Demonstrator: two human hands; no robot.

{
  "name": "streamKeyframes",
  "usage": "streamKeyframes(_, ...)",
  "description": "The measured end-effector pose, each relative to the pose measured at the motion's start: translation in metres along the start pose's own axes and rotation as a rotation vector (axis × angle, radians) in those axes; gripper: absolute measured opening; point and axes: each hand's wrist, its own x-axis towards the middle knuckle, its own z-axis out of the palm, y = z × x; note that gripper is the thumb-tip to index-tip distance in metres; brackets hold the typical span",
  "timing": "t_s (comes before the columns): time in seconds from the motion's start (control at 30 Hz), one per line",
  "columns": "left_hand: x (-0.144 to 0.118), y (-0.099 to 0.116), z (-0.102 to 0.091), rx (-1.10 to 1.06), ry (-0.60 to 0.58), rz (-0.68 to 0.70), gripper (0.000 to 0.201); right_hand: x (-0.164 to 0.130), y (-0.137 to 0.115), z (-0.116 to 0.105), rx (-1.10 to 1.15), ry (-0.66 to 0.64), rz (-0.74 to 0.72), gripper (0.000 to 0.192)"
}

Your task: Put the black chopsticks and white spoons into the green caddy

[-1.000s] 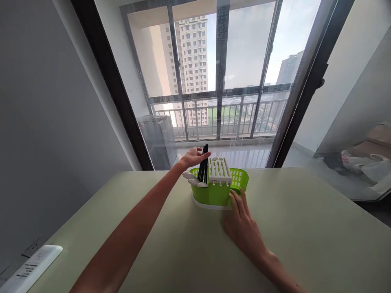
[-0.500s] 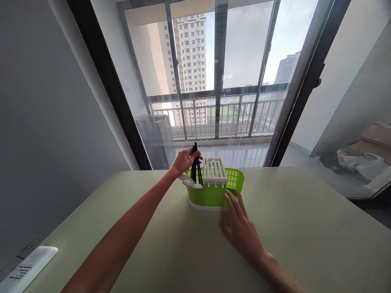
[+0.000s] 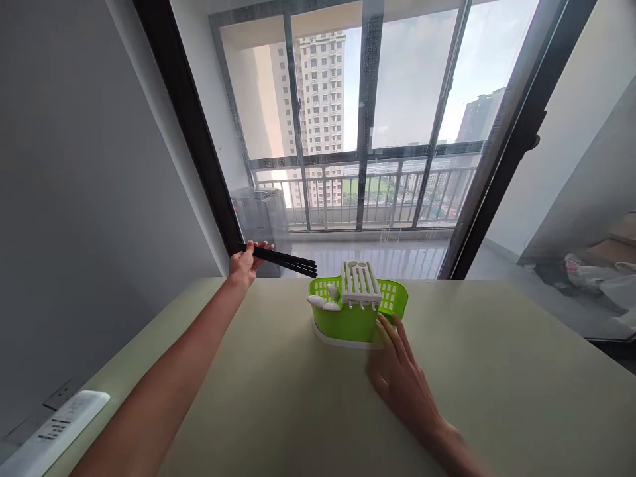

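At the far left edge of the pale green table [image 3: 497,397] a white remote control [image 3: 54,430] is lying with rows of dark print on it, too small to read; no other writing is showing anywhere. Further along, the person's left hand [image 3: 244,262] is hanging above the table's back edge, fingers clamped together around a bundle of black chopsticks [image 3: 285,261], too tightly packed to count, which are pointing almost level toward the right. Their tips are hovering just left of and above one green basket [image 3: 348,318], not touching it. Two white spoons [image 3: 322,303] are leaning out of the basket's left end, and one white slotted rack [image 3: 358,286] is sitting across its middle. The right hand [image 3: 400,377] is lying flat on the table with fingers spread apart, fingertips touching the basket's near right wall and holding nothing.
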Motion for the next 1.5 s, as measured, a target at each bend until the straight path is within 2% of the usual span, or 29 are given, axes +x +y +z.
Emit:
streamKeyframes(0.1, 0.007, 0.006, -0.042, -0.002, 0.075, -0.099, 0.024, -0.002, 0.0, -0.002, 0.027, 0.072, 0.027, 0.068)
streamKeyframes(0.2, 0.006, 0.008, -0.082, 0.051, 0.085, -0.215, 0.025, -0.006, 0.001, -0.003, 0.061, 0.133, 0.043, 0.055)
streamKeyframes(0.33, -0.003, 0.011, -0.124, 0.211, -0.001, -0.399, 0.02, -0.011, 0.001, -0.002, 0.117, 0.165, -0.038, 0.042)
streamKeyframes(0.43, -0.011, 0.014, -0.145, 0.362, -0.092, -0.546, 0.005, -0.014, -0.002, -0.001, 0.147, 0.121, -0.089, 0.038)
streamKeyframes(0.5, -0.017, 0.018, -0.153, 0.451, -0.149, -0.641, 0.019, -0.015, -0.004, -0.001, 0.156, 0.09, -0.115, 0.036)
streamKeyframes(0.6, -0.024, 0.02, -0.159, 0.664, -0.346, -0.761, 0.042, -0.016, -0.007, 0.0, 0.166, 0.064, -0.143, 0.032)
streamKeyframes(0.7, -0.031, 0.018, -0.159, 0.895, -0.579, -0.816, 0.055, -0.017, -0.009, 0.0, 0.19, 0.031, -0.154, 0.028)
streamKeyframes(0.8, -0.036, 0.012, -0.157, 1.025, -0.656, -0.837, 0.061, -0.018, -0.01, 0.0, 0.219, -0.006, -0.156, 0.025)
streamKeyframes(1.0, -0.04, 0.001, -0.153, 1.267, -0.656, -0.821, 0.071, -0.018, -0.01, -0.001, 0.244, -0.063, -0.149, 0.024)
streamKeyframes(1.27, -0.037, -0.007, -0.154, 1.504, -0.566, -0.702, 0.055, -0.022, -0.012, -0.003, 0.243, -0.18, -0.154, 0.016)
streamKeyframes(1.5, -0.052, -0.009, -0.148, 1.619, -0.51, -0.588, 0.05, -0.024, -0.01, 0.0, 0.211, -0.214, -0.132, 0.015)
